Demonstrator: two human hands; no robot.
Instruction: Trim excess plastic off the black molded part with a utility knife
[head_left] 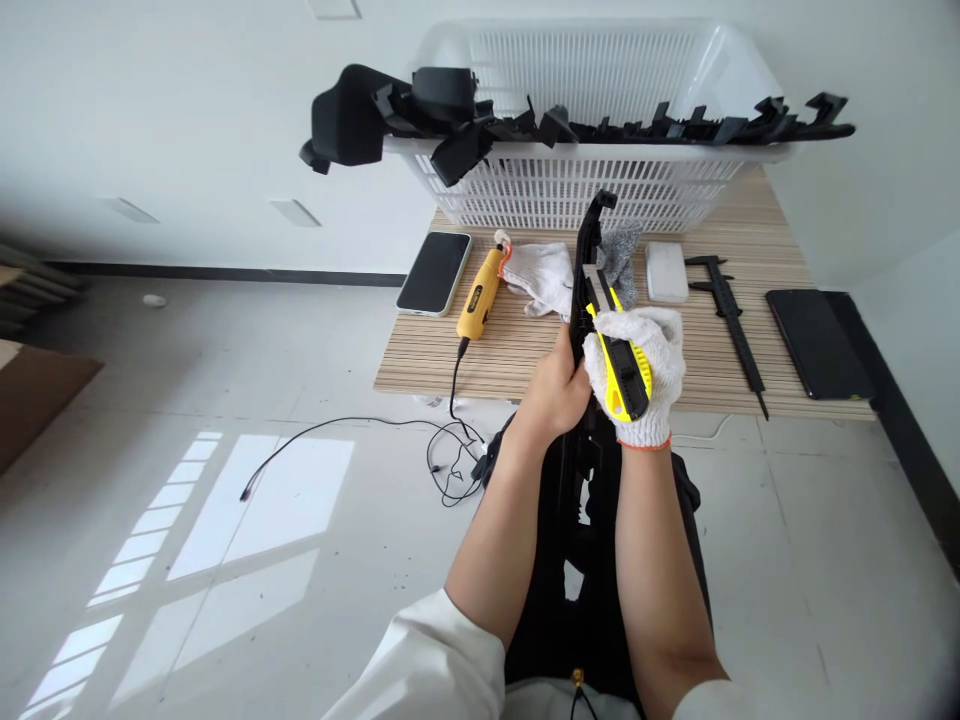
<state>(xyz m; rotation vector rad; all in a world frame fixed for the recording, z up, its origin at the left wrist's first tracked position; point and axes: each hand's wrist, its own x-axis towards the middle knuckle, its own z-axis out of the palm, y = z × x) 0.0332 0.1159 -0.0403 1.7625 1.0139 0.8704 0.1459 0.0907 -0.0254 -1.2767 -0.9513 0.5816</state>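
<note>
Trimming in hand: bare left hand (pixel 559 385) grips the long black plastic part (pixel 583 300), upright before the surface (pixel 517 350). Gloved right hand (pixel 637 375) is closed around the yellow utility knife (pixel 619 355), blade at the part's edge. Next cut likely demands a steady grip, blade clear of the bare fingers.

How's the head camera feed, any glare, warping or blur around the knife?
Head view: sunlight patches glare on the floor; wide-angle warping bends the basket and table edges; corners darken; the utility knife in the gloved right hand stays sharp.
</note>
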